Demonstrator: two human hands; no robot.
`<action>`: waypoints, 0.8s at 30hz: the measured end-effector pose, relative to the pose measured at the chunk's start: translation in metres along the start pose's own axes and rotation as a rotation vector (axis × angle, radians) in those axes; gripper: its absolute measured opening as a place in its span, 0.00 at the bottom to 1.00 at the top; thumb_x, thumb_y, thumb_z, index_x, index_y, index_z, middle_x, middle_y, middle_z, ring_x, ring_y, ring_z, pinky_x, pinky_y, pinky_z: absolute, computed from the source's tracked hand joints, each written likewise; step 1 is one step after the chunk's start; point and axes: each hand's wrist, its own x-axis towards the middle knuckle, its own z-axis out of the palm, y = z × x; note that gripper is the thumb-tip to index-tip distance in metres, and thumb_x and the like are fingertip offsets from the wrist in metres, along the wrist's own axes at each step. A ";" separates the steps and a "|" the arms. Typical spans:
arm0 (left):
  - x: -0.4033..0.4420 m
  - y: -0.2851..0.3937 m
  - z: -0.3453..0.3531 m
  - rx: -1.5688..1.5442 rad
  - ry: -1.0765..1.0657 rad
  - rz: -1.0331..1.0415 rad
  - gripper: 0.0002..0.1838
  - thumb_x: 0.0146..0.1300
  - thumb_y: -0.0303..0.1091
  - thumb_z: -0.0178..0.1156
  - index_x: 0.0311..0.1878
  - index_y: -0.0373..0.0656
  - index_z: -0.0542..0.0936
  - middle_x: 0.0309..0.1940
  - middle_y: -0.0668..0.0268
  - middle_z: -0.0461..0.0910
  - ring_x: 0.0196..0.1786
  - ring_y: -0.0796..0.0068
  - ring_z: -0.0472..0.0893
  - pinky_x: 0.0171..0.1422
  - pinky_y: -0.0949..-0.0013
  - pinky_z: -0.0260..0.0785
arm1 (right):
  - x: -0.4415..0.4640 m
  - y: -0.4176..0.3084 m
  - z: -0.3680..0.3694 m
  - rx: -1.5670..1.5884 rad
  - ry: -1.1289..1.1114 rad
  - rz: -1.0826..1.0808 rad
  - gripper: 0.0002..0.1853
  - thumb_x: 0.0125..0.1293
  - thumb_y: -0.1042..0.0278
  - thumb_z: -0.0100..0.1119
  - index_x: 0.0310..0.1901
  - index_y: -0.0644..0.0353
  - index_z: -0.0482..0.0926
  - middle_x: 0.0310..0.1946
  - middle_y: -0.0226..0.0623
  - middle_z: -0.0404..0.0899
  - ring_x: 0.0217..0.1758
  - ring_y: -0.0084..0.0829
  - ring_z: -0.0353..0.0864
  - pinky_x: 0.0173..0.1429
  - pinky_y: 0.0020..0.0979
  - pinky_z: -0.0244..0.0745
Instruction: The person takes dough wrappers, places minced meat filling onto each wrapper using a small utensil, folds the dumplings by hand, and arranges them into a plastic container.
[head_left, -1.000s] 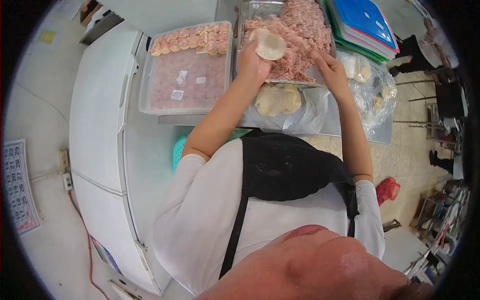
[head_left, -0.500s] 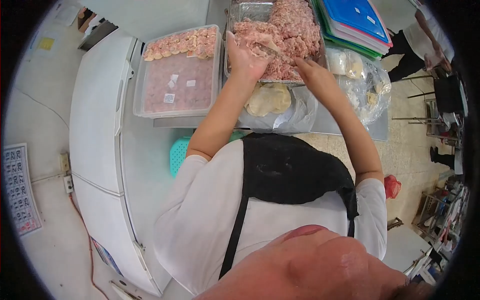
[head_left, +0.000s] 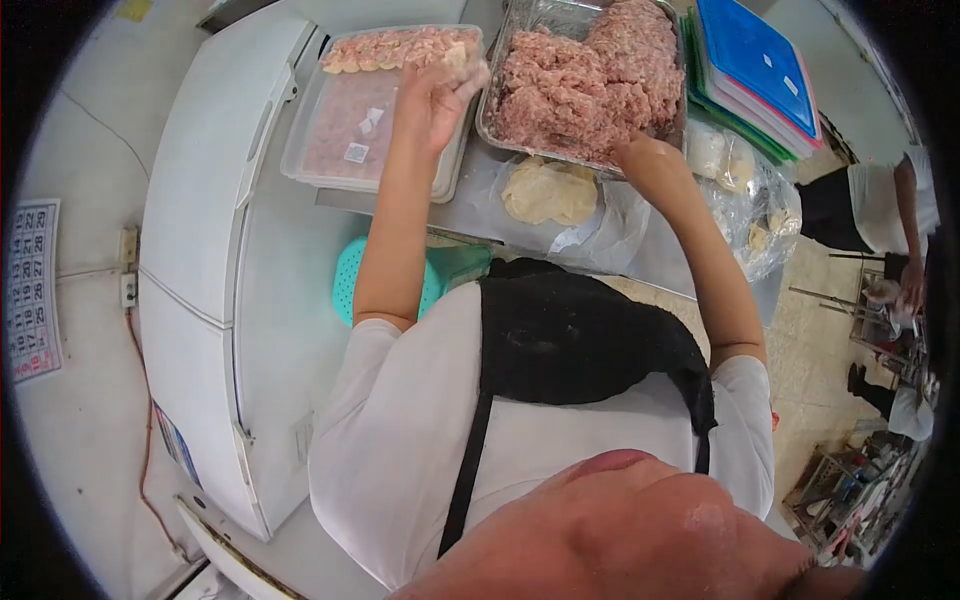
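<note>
Over the upper right corner of a plastic container, my left hand holds a pale, filled dough piece at its fingertips, slightly blurred. Beside it, a row of meat-topped dough pieces lines the container's far side. My right hand is closed at the near edge of a metal tray, against the ground meat; what its fingers hold is hidden. Round dough wrappers lie on plastic just below the tray.
Blue, white and green lids or boards are stacked right of the tray. Below them lies a clear plastic bag with dough. A turquoise perforated basket is under the table edge. A white refrigerator stands left; another person is at right.
My left hand has moved left from the meat tray to the container with the dough piece, now folded or filled. My right hand stays by the tray's near edge. The view has shifted.
</note>
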 end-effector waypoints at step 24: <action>0.013 0.003 -0.022 1.009 -0.204 0.083 0.16 0.50 0.40 0.72 0.36 0.40 0.82 0.37 0.66 0.83 0.44 0.70 0.81 0.53 0.66 0.72 | -0.006 -0.023 0.000 0.098 0.021 0.018 0.10 0.64 0.62 0.54 0.43 0.53 0.80 0.38 0.43 0.80 0.37 0.45 0.82 0.38 0.44 0.77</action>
